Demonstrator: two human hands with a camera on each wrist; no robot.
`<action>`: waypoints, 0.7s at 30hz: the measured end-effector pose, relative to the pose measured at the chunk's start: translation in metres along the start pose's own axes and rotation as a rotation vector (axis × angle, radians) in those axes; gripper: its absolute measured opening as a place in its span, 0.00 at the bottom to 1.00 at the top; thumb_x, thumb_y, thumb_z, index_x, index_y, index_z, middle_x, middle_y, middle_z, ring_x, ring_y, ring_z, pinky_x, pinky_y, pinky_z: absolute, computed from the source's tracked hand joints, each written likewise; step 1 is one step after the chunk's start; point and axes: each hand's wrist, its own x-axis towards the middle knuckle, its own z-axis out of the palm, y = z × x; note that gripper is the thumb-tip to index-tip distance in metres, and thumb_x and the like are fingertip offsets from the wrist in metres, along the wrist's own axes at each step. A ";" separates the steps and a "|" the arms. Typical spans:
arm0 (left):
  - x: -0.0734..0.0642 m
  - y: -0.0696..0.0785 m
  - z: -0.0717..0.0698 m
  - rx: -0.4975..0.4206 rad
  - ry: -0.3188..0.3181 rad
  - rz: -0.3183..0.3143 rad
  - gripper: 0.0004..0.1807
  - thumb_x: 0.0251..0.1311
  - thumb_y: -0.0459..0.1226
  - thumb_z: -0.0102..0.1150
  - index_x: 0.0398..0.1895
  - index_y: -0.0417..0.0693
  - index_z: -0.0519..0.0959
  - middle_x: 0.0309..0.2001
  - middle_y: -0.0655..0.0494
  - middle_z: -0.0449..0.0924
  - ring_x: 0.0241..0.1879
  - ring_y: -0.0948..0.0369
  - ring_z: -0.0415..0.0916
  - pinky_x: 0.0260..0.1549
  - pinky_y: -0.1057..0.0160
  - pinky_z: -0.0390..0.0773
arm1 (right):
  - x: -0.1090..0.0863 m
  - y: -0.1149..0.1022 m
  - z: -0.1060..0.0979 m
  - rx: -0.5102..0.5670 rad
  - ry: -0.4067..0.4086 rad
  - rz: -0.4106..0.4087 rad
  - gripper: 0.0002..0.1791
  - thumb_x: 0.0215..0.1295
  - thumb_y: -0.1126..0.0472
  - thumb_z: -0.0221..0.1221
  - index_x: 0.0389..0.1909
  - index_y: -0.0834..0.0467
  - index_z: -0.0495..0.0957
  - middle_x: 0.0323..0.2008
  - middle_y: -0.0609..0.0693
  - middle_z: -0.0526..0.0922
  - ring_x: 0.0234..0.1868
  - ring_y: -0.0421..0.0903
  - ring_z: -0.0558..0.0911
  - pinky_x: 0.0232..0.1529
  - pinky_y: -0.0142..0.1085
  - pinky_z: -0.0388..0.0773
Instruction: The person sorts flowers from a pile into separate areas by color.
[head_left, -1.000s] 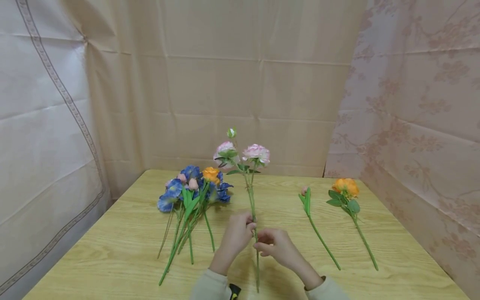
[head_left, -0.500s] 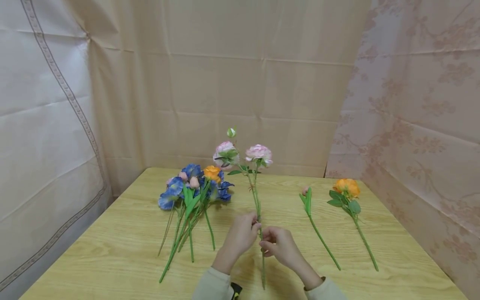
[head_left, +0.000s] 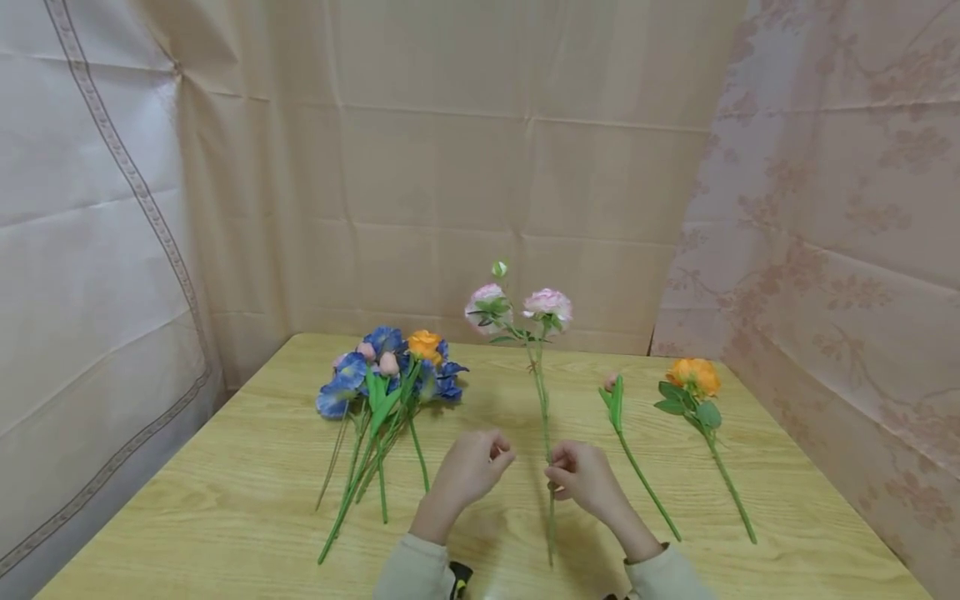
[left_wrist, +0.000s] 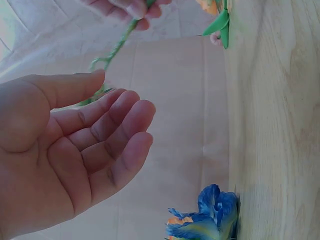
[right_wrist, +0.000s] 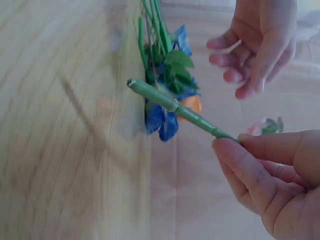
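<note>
My right hand (head_left: 588,481) pinches the lower stem of a tall pink-and-white flower (head_left: 548,309) between thumb and fingertips. The flower stands upright over the table, with two full blooms and a small closed bud at its top. In the right wrist view, the cut end of its green stem (right_wrist: 155,94) sticks out past the fingers. To the left of that stem is my left hand (head_left: 468,468), apart from it and holding nothing. Its fingers (left_wrist: 122,155) are loosely bent, the palm showing in the left wrist view.
A bunch of blue irises (head_left: 341,387), pink tulips (head_left: 388,364) and an orange rose (head_left: 425,345) lies on the left of the wooden table (head_left: 225,500). A single pink tulip (head_left: 616,404) and another orange rose (head_left: 693,377) lie on the right.
The left hand has let go of the stem and drawn back a little to the left. The right hand has carried the pink-and-white flower to the right.
</note>
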 end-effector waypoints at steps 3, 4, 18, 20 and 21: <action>0.000 0.000 0.000 0.010 -0.023 0.000 0.06 0.57 0.37 0.57 0.31 0.42 0.78 0.23 0.59 0.74 0.22 0.66 0.69 0.20 0.69 0.68 | 0.002 0.007 -0.003 -0.040 0.036 0.045 0.04 0.51 0.78 0.56 0.25 0.70 0.70 0.20 0.54 0.74 0.20 0.49 0.79 0.20 0.33 0.77; 0.000 0.000 0.000 0.014 -0.029 0.001 0.06 0.56 0.38 0.57 0.30 0.43 0.78 0.23 0.60 0.73 0.22 0.66 0.68 0.20 0.69 0.68 | 0.003 0.009 -0.003 -0.052 0.051 0.067 0.05 0.50 0.79 0.56 0.24 0.70 0.70 0.20 0.54 0.74 0.19 0.49 0.79 0.19 0.33 0.77; -0.002 -0.001 0.002 0.016 -0.098 0.009 0.07 0.57 0.37 0.56 0.29 0.42 0.79 0.20 0.62 0.71 0.20 0.68 0.66 0.19 0.69 0.67 | 0.004 0.025 -0.009 -0.158 0.077 0.226 0.06 0.48 0.81 0.56 0.21 0.70 0.71 0.18 0.54 0.72 0.16 0.45 0.76 0.19 0.36 0.77; -0.001 -0.002 0.003 0.027 -0.103 0.012 0.08 0.57 0.38 0.57 0.29 0.42 0.79 0.20 0.62 0.71 0.20 0.68 0.66 0.20 0.69 0.67 | 0.004 0.028 -0.009 -0.170 0.064 0.238 0.05 0.49 0.80 0.56 0.21 0.71 0.71 0.18 0.54 0.72 0.16 0.45 0.76 0.19 0.36 0.77; -0.001 -0.002 0.003 0.034 -0.106 0.013 0.08 0.57 0.38 0.57 0.29 0.42 0.79 0.20 0.62 0.70 0.20 0.68 0.66 0.20 0.69 0.67 | 0.004 0.029 -0.010 -0.174 0.059 0.244 0.04 0.49 0.80 0.56 0.22 0.71 0.72 0.18 0.54 0.73 0.16 0.45 0.77 0.19 0.36 0.77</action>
